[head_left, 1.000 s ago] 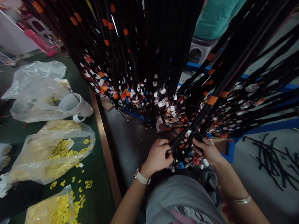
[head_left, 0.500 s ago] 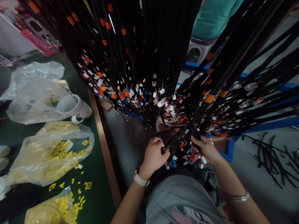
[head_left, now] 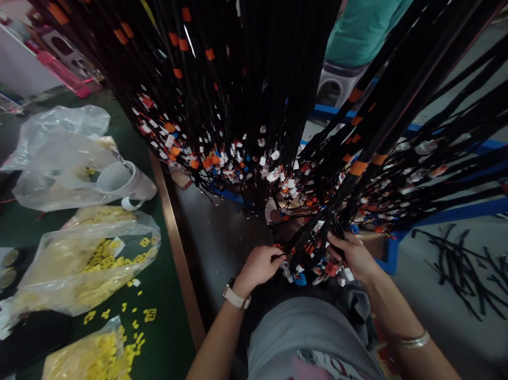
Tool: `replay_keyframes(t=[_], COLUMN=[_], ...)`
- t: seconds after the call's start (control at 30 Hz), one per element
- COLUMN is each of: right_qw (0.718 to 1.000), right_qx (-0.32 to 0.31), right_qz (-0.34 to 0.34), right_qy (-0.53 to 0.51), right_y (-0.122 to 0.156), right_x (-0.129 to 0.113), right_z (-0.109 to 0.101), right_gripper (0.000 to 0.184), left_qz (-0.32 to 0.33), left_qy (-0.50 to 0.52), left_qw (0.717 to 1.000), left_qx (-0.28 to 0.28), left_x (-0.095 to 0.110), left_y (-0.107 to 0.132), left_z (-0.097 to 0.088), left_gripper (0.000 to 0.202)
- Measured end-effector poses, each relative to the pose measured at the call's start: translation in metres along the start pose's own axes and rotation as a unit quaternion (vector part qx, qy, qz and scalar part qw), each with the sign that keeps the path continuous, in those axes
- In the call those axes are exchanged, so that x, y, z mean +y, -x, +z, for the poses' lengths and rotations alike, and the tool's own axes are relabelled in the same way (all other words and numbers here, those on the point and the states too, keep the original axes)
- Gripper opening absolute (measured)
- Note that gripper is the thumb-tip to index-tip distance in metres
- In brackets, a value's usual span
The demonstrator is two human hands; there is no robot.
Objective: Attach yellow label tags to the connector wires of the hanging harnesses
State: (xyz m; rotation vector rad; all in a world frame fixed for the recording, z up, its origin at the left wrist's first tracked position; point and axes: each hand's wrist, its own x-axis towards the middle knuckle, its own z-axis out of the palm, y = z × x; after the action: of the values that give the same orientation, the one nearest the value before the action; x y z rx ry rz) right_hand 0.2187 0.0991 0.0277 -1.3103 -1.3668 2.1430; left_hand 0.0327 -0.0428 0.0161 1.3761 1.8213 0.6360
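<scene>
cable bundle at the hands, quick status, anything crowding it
Right hand on the cable bundle, apparently gripping. Left hand at its left side, grip unclear. Connectors bunched between hands. Other hanging cables crowd close beyond.

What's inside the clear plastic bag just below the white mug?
Small flat yellow pieces show through the clear plastic bag. Anything beneath the top pieces is covered; towards the picture's left, cloudy plastic hides detail.

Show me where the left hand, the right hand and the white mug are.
Left hand (head_left: 259,266): head view, back of the hand.
Right hand (head_left: 356,257): head view, back of the hand.
White mug (head_left: 142,185): head view, outer wall.
</scene>
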Motion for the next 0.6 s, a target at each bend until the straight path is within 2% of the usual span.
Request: replay_keyframes(t=[0.07,0.2,0.4,0.6], right_qw=[1.000,0.999,0.999,0.998], right_qx=[-0.008,-0.031,-0.045,-0.055], right_qz=[0.009,0.017,0.002,0.007], right_qy=[-0.013,-0.026,-0.029,-0.028], right_y=[0.002,0.008,0.014,0.012], right_x=[0.001,0.001,0.001,0.004], right_z=[0.003,0.011,0.014,0.008], right_gripper=[0.033,0.035,0.032,0.032], left_qz=[0.019,0.031,0.048,0.073], left_qy=[0.001,0.014,0.010,0.072], left_qw=[1.000,0.999,0.997,0.985], left_qx=[-0.021,-0.026,-0.055,-0.141], left_x=[0.001,0.002,-0.004,-0.004], left_y=[0.001,-0.001,-0.008,-0.006], left_z=[0.003,0.015,0.027,0.021], left_gripper=[0.026,0.034,0.016,0.008])
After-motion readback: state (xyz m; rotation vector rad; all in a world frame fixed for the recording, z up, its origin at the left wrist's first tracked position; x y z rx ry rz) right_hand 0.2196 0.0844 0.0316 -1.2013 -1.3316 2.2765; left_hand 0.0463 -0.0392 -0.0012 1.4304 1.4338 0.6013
